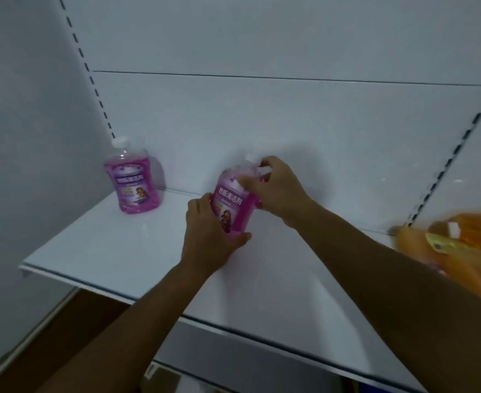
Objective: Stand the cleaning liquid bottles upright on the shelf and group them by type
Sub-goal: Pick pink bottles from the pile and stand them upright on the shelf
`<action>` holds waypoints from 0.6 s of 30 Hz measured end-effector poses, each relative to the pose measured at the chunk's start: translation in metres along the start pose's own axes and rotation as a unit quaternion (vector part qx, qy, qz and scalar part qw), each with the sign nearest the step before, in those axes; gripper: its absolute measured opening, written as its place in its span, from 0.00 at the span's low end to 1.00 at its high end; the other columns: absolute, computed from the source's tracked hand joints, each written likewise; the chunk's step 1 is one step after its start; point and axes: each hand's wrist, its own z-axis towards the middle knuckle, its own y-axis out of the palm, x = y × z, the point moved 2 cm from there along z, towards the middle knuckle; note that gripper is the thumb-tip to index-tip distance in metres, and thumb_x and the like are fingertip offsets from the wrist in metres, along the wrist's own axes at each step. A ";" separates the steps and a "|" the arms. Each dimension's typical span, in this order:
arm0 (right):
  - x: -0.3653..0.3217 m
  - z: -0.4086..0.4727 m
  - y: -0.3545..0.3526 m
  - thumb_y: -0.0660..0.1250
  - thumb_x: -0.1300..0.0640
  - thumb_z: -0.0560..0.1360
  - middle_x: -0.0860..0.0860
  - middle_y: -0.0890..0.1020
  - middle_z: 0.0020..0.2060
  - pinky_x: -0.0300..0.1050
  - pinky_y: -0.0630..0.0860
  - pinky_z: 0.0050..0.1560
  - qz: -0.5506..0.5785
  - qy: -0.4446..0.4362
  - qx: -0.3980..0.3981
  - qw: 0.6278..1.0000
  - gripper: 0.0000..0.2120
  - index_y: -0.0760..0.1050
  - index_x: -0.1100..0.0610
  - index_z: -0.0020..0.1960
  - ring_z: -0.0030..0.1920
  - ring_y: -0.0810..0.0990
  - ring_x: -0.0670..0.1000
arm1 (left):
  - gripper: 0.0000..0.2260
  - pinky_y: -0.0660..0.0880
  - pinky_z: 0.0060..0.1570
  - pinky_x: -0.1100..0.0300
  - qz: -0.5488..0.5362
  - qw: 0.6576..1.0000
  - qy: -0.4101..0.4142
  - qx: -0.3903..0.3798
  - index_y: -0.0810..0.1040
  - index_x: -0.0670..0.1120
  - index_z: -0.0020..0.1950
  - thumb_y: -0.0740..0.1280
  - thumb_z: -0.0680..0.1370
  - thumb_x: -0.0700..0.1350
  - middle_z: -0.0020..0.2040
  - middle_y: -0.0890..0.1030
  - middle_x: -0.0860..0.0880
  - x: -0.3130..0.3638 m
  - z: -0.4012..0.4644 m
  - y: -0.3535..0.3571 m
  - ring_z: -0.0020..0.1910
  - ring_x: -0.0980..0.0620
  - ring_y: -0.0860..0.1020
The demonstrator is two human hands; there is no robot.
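Note:
A pink cleaning liquid bottle (133, 182) with a white cap stands upright at the back left of the white shelf (97, 251). Over the shelf's middle I hold a second pink bottle (232, 202), tilted a little to the right. My left hand (208, 236) grips its base and lower side. My right hand (273, 188) grips its neck and handle just under the white cap. Orange bottles (466, 251) lie on their sides at the shelf's right end, blurred and cut off by the frame edge.
A white back panel (262, 114) closes the shelf behind, with slotted uprights (91, 80) at left and right. A white side wall (21, 137) stands to the left. Below the front edge a lower level shows in shadow.

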 end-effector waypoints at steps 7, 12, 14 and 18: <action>-0.056 0.017 0.125 0.70 0.48 0.75 0.52 0.81 0.55 0.47 0.78 0.52 -0.069 -0.146 -0.064 0.985 0.21 0.72 0.55 0.65 0.51 0.80 0.51 | 0.45 0.75 0.54 0.56 0.015 0.993 -0.069 0.090 0.66 0.45 0.69 0.82 0.59 0.57 0.61 0.72 0.46 -0.084 0.012 -0.092 0.56 0.53 0.71; -0.074 0.030 0.196 0.70 0.49 0.75 0.52 0.80 0.59 0.47 0.76 0.58 -0.073 -0.198 -0.109 0.971 0.24 0.70 0.55 0.68 0.56 0.78 0.52 | 0.39 0.74 0.43 0.63 0.002 0.987 -0.107 0.119 0.68 0.44 0.63 0.81 0.59 0.57 0.56 0.72 0.46 -0.137 0.021 -0.126 0.51 0.52 0.74; -0.075 0.034 0.219 0.70 0.51 0.76 0.53 0.79 0.59 0.41 0.74 0.54 -0.080 -0.212 -0.127 0.966 0.24 0.70 0.56 0.69 0.54 0.78 0.50 | 0.38 0.77 0.39 0.64 -0.026 0.982 -0.134 0.129 0.68 0.45 0.60 0.82 0.59 0.56 0.54 0.74 0.45 -0.156 0.026 -0.132 0.48 0.51 0.77; -0.072 0.042 0.246 0.68 0.52 0.77 0.54 0.79 0.58 0.46 0.78 0.56 -0.080 -0.217 -0.145 0.962 0.23 0.69 0.57 0.69 0.53 0.79 0.51 | 0.40 0.81 0.43 0.57 -0.076 0.972 -0.175 0.141 0.66 0.49 0.62 0.83 0.57 0.57 0.57 0.75 0.46 -0.177 0.028 -0.131 0.49 0.51 0.79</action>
